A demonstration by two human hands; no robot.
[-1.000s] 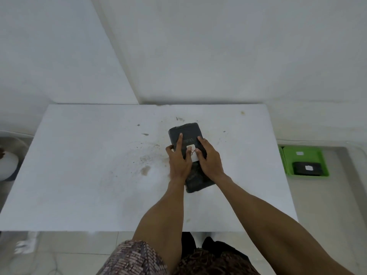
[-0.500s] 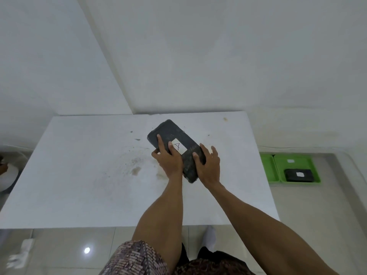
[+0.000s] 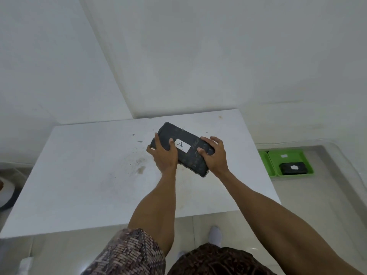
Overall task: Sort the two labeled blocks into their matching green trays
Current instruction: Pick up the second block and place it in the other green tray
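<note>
A dark block with a white label marked "A" is held over the white table, tilted with its far end to the left. My left hand grips its left side and my right hand grips its right end. On the floor to the right lie two green trays: the right tray holds a second dark block with a white label, and only a strip of the left tray shows past the table edge.
The table stands in a corner of white walls and carries brown stains left of my hands. A round white and dark object sits on the floor at the far left. My foot stands on the tiled floor below the table's near edge.
Both hands have lifted the block off the table and turned it, so its label "A" shows. The view has shifted left, bringing the trays closer to the table edge.
</note>
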